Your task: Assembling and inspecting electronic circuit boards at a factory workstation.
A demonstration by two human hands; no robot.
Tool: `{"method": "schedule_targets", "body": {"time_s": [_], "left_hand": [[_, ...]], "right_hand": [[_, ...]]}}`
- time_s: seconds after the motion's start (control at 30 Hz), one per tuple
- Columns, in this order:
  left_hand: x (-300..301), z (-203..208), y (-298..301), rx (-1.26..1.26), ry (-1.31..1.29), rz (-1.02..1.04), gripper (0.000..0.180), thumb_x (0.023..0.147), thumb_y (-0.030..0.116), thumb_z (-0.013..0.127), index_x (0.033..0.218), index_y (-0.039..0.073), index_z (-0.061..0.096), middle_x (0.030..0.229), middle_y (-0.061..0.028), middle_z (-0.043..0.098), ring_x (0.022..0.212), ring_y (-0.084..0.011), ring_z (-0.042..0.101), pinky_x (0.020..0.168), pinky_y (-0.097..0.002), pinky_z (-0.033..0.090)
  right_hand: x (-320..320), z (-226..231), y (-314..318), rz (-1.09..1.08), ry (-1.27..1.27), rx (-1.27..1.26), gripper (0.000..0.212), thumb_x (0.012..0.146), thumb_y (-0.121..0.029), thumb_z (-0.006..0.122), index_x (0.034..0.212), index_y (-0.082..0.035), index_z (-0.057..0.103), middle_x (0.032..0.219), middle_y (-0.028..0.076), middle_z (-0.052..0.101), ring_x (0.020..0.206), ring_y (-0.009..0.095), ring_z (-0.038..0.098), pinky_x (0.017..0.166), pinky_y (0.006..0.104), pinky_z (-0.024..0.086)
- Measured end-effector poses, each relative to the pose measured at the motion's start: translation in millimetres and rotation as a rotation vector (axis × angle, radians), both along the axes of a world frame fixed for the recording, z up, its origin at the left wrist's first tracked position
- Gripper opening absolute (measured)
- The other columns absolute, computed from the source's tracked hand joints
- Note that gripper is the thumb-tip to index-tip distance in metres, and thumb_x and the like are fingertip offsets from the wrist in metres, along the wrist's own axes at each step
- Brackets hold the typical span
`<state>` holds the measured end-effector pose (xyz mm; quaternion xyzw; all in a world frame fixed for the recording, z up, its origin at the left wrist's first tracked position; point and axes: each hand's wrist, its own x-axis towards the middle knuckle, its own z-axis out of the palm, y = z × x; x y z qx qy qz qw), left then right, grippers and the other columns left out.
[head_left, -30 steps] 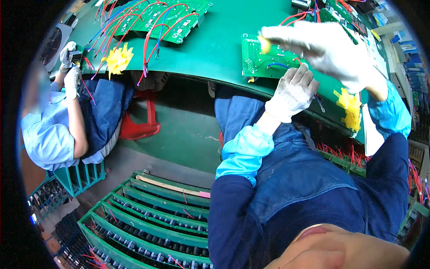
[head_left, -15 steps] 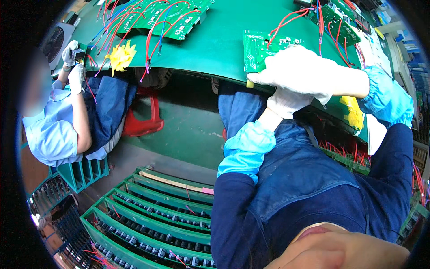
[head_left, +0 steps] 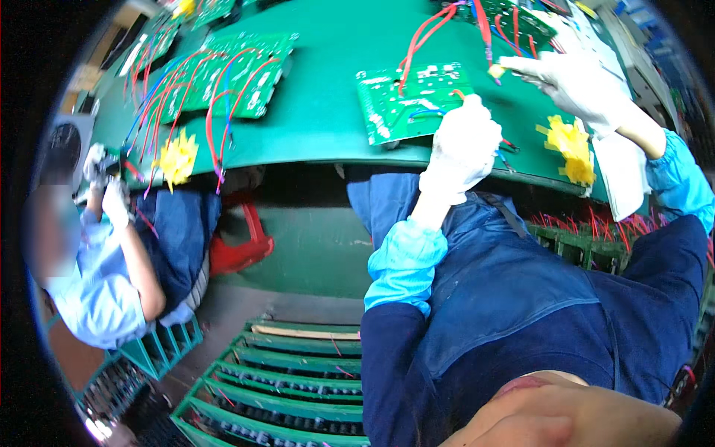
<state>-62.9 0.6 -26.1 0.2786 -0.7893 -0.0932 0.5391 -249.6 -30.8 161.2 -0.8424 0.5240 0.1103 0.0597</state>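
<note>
My left hand (head_left: 460, 149), in a white glove, is closed at the right edge of a green circuit board (head_left: 402, 108). A short blue wire (head_left: 427, 113) runs from the board into its grip, and dark-tipped wire ends (head_left: 509, 145) stick out on the other side. My right hand (head_left: 577, 88), also gloved, is raised above the table to the right, index finger stretched leftward. At that fingertip is a small piece of yellow tape (head_left: 495, 71); how the thumb meets it is hidden. Longer red wires (head_left: 421, 41) rise from the board's top.
Yellow tape strips (head_left: 570, 149) hang on the green table's (head_left: 328, 97) front edge. A second wired board (head_left: 231, 82) lies left, another (head_left: 514, 26) at the back right. A co-worker (head_left: 112, 276) sits at left near a red stool (head_left: 242, 249). Green racks (head_left: 298, 372) stand below.
My hands, together at the board's front edge before, are now apart. The right moved up and right with the yellow tape; the left moved up to the board's right side. The view shifted.
</note>
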Motion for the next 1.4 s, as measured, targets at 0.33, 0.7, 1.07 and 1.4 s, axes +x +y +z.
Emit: {"method": "schedule_targets", "body": {"time_s": [0.33, 0.7, 1.07, 1.4], "left_hand": [[-3, 11, -1, -0.043, -0.009, -0.076, 0.021, 0.063, 0.006, 0.067, 0.083, 0.005, 0.061, 0.092, -0.0168, 0.061, 0.096, -0.0386, 0.061, 0.080, -0.0449, 0.051], [-5, 23, 1, -0.102, -0.127, 0.020, 0.031, 0.064, -0.003, 0.072, 0.090, 0.004, 0.056, 0.090, -0.0139, 0.061, 0.084, -0.0390, 0.064, 0.064, -0.0430, 0.052], [-9, 16, 4, -0.105, -0.176, 0.093, 0.032, 0.068, -0.002, 0.073, 0.096, 0.003, 0.058, 0.099, -0.0157, 0.065, 0.097, -0.0403, 0.065, 0.073, -0.0458, 0.053], [0, 12, 23, -0.002, -0.192, 0.063, 0.031, 0.070, 0.002, 0.072, 0.097, 0.007, 0.058, 0.114, -0.0166, 0.065, 0.111, -0.0409, 0.061, 0.090, -0.0503, 0.050]], "right_hand": [[-109, -55, 109, -0.159, 0.063, 1.312, 0.029, 0.095, -0.028, 0.057, 0.113, -0.010, 0.071, 0.100, 0.009, 0.072, 0.080, 0.017, 0.064, 0.073, 0.0315, 0.051], [-115, -15, 44, -0.332, 0.446, 0.317, 0.037, 0.098, -0.035, 0.047, 0.114, -0.007, 0.066, 0.097, 0.016, 0.070, 0.088, 0.032, 0.066, 0.083, 0.0396, 0.051], [-121, -2, 20, -0.327, 0.160, 0.962, 0.046, 0.098, -0.039, 0.053, 0.127, -0.005, 0.059, 0.094, 0.009, 0.070, 0.082, 0.020, 0.066, 0.074, 0.0357, 0.051], [-11, -39, -9, -0.263, -0.781, 0.408, 0.040, 0.099, -0.035, 0.055, 0.126, -0.006, 0.053, 0.092, 0.002, 0.058, 0.071, 0.007, 0.050, 0.067, 0.0244, 0.044]]}}
